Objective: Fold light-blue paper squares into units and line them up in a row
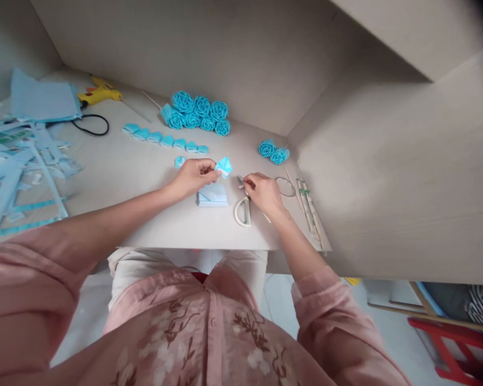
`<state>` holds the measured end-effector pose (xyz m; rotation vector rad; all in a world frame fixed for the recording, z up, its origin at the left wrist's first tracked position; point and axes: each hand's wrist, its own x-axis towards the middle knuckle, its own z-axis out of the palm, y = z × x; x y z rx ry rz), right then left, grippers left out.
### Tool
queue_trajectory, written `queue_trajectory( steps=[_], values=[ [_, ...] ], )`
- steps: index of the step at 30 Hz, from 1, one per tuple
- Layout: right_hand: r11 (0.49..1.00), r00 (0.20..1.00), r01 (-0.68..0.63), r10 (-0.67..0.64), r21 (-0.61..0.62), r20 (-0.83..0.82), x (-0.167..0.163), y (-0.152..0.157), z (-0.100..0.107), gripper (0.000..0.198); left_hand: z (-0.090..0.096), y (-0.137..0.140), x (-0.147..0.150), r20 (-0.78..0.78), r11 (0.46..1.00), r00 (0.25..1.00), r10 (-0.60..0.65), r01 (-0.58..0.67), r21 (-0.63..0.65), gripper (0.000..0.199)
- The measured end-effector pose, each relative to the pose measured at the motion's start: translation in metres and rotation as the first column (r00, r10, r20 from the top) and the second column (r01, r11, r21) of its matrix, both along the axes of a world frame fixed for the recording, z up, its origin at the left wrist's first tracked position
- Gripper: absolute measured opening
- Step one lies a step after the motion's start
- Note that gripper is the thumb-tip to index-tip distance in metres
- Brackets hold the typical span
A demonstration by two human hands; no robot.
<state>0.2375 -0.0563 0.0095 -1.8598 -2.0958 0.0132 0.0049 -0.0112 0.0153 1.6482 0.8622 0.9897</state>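
My left hand (pixel 199 176) pinches a small folded light-blue petal piece (pixel 224 167) by its pale lower edge, above the table. Over the middle of a pair of scissors with pale handles (pixel 242 213), my right hand (pixel 262 190) has its fingers closed on them; the blade tips point away from me, and the hand covers part of the rest. A stack of pale blue sheets (pixel 212 195) lies just below my left hand. Behind that hand rests another small folded blue piece (pixel 180 161). Farther back runs a row of several folded blue pieces (pixel 167 140).
Several blue rosettes (pixel 201 110) sit at the back, and more rosettes (pixel 273 152) at right. A yellow glue gun (pixel 100 94), blue sheets (pixel 44 96) and cut strips (pixel 20 166) occupy the left. Right are a ring (pixel 285 186) and thin sticks (pixel 309 209) beside the side panel.
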Motion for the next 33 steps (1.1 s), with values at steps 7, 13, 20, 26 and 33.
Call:
queue_trajectory(
  steps=[7,13,20,26,33],
  values=[
    [0.991,0.911,0.119,-0.13,-0.053,-0.392,0.013,0.01,-0.02,0.013,0.0,-0.001,0.0,-0.031,0.999,1.0,-0.003,0.001,-0.044,0.029],
    [0.991,0.88,0.137,-0.124,-0.005,-0.458,0.014,0.009,-0.031,0.012,0.0,-0.002,-0.001,0.033,0.991,0.999,-0.02,0.024,-0.135,0.029],
    [0.979,0.82,0.07,0.051,0.189,-0.57,0.001,-0.005,-0.009,0.018,0.0,-0.003,0.0,0.069,0.967,0.995,-0.075,0.089,-0.239,0.026],
    [0.764,0.932,-0.2,0.341,0.614,-0.121,-0.023,-0.005,0.027,0.02,-0.002,-0.002,-0.001,0.091,0.949,0.989,-0.119,0.14,-0.283,0.03],
    [0.591,0.901,-0.399,0.396,0.701,0.18,-0.02,0.016,0.012,0.02,-0.002,-0.001,-0.002,0.146,0.924,0.971,-0.19,0.227,-0.307,0.03]
  ],
)
